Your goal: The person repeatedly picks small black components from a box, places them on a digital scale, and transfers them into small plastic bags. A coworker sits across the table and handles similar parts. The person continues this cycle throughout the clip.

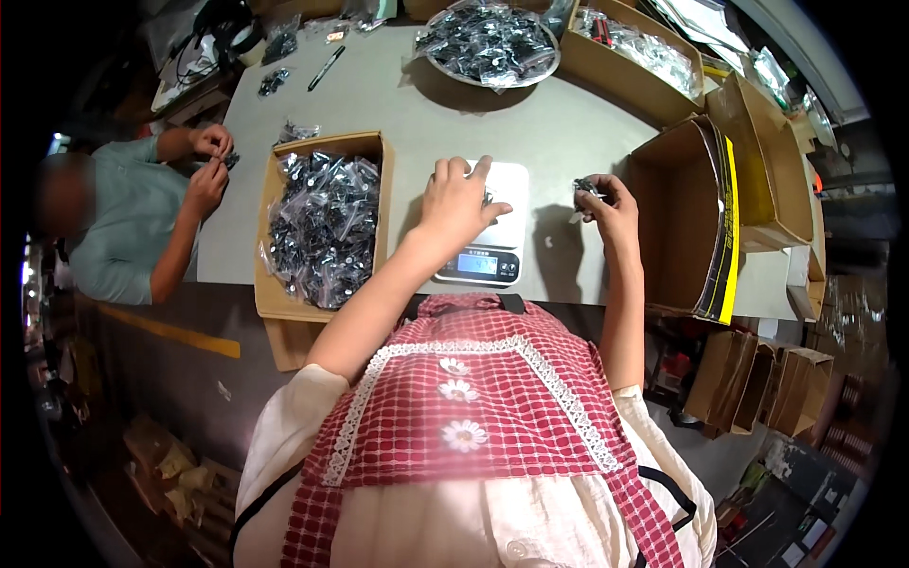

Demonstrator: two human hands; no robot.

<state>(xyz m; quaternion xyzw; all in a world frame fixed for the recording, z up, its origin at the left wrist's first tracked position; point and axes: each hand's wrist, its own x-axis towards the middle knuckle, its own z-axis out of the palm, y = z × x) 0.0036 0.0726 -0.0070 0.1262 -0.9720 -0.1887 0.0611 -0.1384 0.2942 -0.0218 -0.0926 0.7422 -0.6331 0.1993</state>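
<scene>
A white digital scale [512, 204] with a lit display lies on the table in front of me. My left hand [457, 204] is over its plate, fingers spread and thumb stretched to the right. A small dark thing [489, 197] shows between that thumb and the fingers, mostly hidden; whether the hand touches it I cannot make out. To the right of the scale, my right hand [614, 204] is closed on a small clear bag of dark parts [585, 189], raised above the table. Left of the scale is a cardboard box [386, 204] full of similar small bags [327, 227].
A wide round bowl [437, 71] heaped with bagged dark parts stands at the back. Open cardboard boxes [668, 204] line the right side. A marker pen [326, 68] lies at the back left. At the left edge, another person [133, 218] handles a small dark item.
</scene>
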